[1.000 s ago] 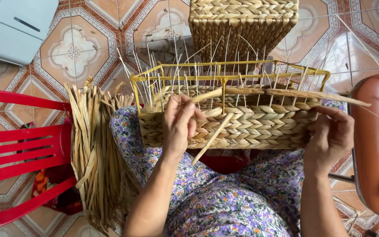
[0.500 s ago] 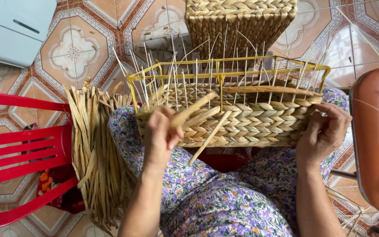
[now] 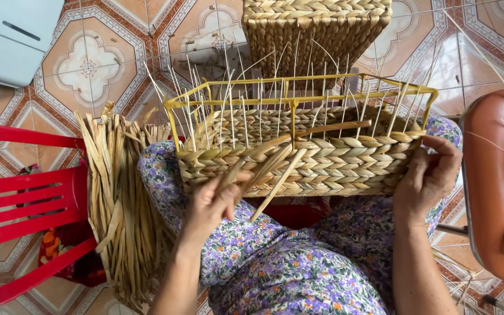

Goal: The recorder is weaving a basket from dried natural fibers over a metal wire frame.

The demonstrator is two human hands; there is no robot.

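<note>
A half-woven straw basket [image 3: 333,166] on a yellow wire frame [image 3: 298,96] rests on my lap, covered in floral cloth [image 3: 298,268]. Thin stiff strands stick up from its rim. My left hand [image 3: 214,201] is closed on several loose straw strips [image 3: 263,169] that run up across the basket's near wall. My right hand [image 3: 427,175] grips the basket's right end, fingers pressed on the braided wall. One more strip [image 3: 333,127] lies across the top of the weave.
A bundle of dried straw strips [image 3: 121,204] hangs over my left knee beside a red plastic chair [image 3: 24,198]. A finished woven basket [image 3: 316,29] stands on the tiled floor ahead. A brown seat [image 3: 497,181] is at right, a pale box [image 3: 13,38] at top left.
My left hand has slid down and left along the straw strips, pulling them out from the weave. The basket has tilted slightly; my right hand has stayed on its right end.
</note>
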